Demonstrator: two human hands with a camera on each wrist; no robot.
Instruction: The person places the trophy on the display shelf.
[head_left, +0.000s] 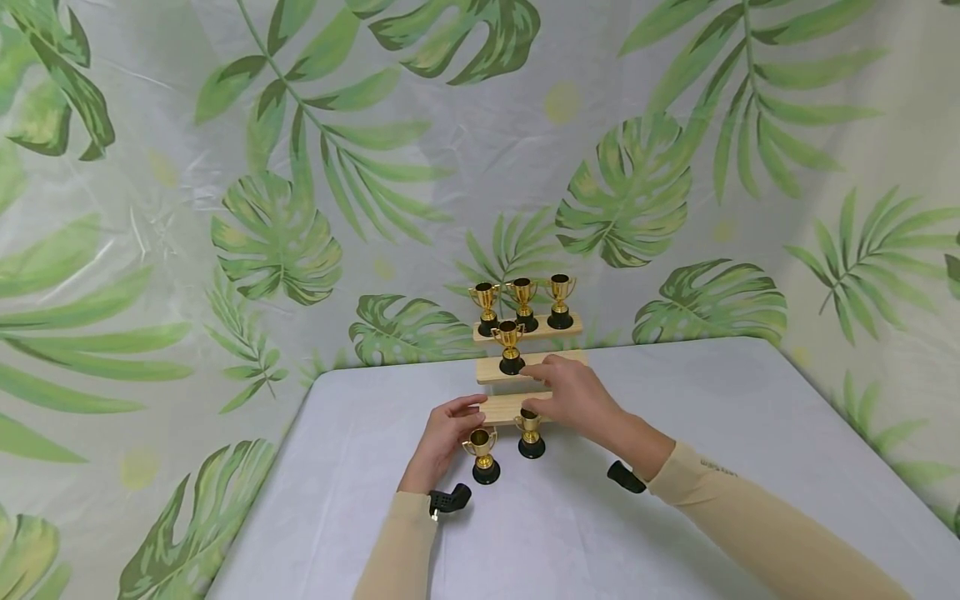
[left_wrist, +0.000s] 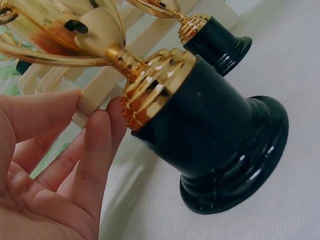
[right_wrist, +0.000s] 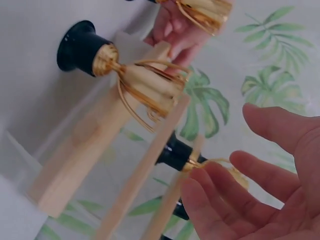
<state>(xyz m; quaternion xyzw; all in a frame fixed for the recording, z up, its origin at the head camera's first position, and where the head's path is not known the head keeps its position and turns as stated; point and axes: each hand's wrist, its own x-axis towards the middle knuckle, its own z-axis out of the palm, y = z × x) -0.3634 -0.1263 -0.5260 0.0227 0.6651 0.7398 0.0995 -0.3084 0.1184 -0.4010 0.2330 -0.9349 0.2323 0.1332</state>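
My left hand (head_left: 442, 437) pinches the left end of the lowest step of a three-step wooden display stand (left_wrist: 97, 92). My right hand (head_left: 573, 396) has its fingers spread, with fingertips right at the black base of a gold trophy cup (head_left: 508, 340) standing on the left part of the middle step. In the right wrist view that trophy (right_wrist: 177, 152) appears just beyond the fingertips, and the thumb stays apart from it. Two more trophies stand upright on the table before the stand: a left one (head_left: 485, 468) beside my left hand and a right one (head_left: 532, 443) below my right hand.
On the top step stand three trophies in a row: left (head_left: 487, 312), middle (head_left: 524, 308) and right (head_left: 560, 304). A white cloth covers the table (head_left: 360, 467). Behind the stand hangs a leaf-patterned curtain (head_left: 510, 167).
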